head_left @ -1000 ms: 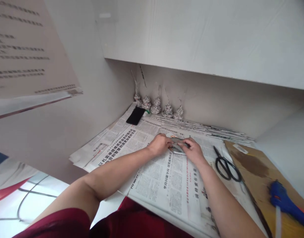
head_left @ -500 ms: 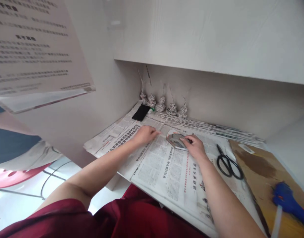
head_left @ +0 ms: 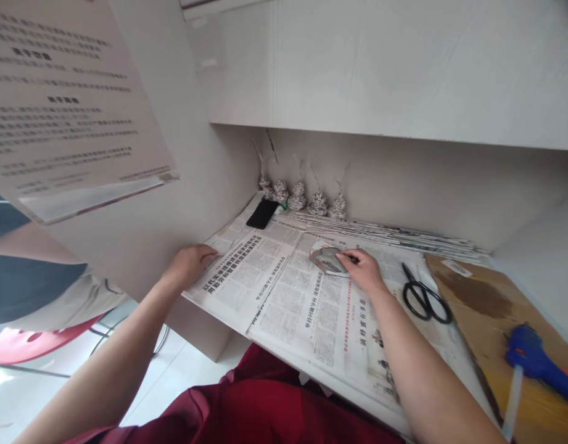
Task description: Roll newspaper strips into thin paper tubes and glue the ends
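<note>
A flat, rounded grey-and-white piece [head_left: 329, 259] with some orange print lies low over the newspaper [head_left: 284, 320]. My right hand [head_left: 364, 269] is closed at its right edge, thumb and fingers bent against it. Something small and dark shows between those fingers, too little of it to name. At the left edge of the newspaper is my left hand [head_left: 190, 265], its fingers drawn together and pointing right, touching the paper there. What its fingertips hold, if anything, I cannot make out.
Black-handled scissors [head_left: 423, 296] lie right of my right hand. Beyond are a stained cardboard sheet [head_left: 478, 296] and a blue glue gun [head_left: 538, 361]. At the back stand several coiled newspaper figures [head_left: 317, 203], thin paper rolls [head_left: 385, 233] and a black phone [head_left: 263, 213]. An overhanging white panel [head_left: 380, 68] is above.
My left hand has moved left, from the middle of the newspaper to its left edge. My right hand stays at the rounded piece. The view has shifted slightly.
</note>
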A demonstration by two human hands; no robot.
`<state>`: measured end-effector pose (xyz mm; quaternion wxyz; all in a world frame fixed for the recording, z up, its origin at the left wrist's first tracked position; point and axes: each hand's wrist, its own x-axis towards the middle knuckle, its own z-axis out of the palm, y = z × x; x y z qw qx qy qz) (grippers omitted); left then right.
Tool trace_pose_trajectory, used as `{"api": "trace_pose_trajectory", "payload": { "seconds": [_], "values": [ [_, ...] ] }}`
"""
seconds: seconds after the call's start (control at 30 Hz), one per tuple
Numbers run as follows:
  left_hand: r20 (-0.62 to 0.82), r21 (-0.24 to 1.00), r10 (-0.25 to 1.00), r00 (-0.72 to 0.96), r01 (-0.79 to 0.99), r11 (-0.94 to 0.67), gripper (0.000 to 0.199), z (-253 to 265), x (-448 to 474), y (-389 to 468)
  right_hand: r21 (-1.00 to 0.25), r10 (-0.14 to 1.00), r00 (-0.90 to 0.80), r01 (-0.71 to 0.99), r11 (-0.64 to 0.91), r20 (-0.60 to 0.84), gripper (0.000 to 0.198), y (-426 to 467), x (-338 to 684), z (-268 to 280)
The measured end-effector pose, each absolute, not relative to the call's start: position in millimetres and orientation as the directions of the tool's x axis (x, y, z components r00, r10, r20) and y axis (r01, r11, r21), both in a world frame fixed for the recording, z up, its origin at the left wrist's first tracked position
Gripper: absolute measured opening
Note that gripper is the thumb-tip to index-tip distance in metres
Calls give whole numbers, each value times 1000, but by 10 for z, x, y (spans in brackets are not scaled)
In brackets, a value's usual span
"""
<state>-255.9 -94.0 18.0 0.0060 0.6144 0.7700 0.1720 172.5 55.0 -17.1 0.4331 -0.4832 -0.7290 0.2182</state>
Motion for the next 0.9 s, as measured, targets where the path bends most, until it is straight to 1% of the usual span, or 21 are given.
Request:
{"api": "trace_pose_trajectory", "payload": {
  "seconds": [0.07,0.1,0.17,0.23,0.3,0.33,0.4,0.43,0.5,0.57,0.63,0.7,0.77,0.83,0.9],
  "values": [
    [282,282,907,-314,930,234,34,203,-2511,-914,-745,895,-161,505,436,416,38,555,1734,-187],
    [329,307,874,-359,915,260,33,229,-2479,-900,-748,896,-159,501,436,415,37,554,1735,-186],
    [402,427,795,-454,861,276,33,293,-2403,-870,-754,893,-143,488,439,427,36,543,1732,-164],
    [407,610,733,-544,759,225,33,352,-2311,-842,-753,873,-71,476,455,482,34,520,1725,-110],
    [367,770,707,-605,624,133,34,391,-2204,-817,-724,820,42,497,479,571,32,488,1712,-35],
    [353,821,700,-621,565,87,34,403,-2143,-807,-704,785,94,515,488,613,32,468,1702,5],
    [350,863,713,-607,505,6,33,416,-2000,-801,-687,749,134,525,502,649,33,425,1666,73],
    [366,865,719,-591,501,-29,32,421,-1916,-808,-699,765,109,502,509,635,34,401,1637,98],
    [414,837,741,-528,542,-82,27,425,-1718,-846,-772,844,-4,403,492,536,39,349,1556,127],
    [468,778,782,-413,612,-142,21,418,-1485,-910,-870,917,-154,291,398,368,45,290,1452,144],
    [515,707,834,-199,648,-282,16,388,-1240,-979,-947,940,-295,215,241,172,53,221,1346,164],
    [550,624,834,41,644,-443,15,334,-1011,-1034,-981,894,-447,176,75,-12,61,145,1260,190],
    [554,565,809,195,626,-538,18,267,-826,-1066,-985,799,-584,168,-48,-139,66,75,1210,208],
    [541,508,777,322,611,-607,21,204,-692,-1082,-980,708,-681,180,-86,-188,63,31,1196,202],
    [512,452,747,424,607,-654,23,157,-606,-1096,-976,669,-719,212,-49,-190,55,21,1209,169]
  ]
}}
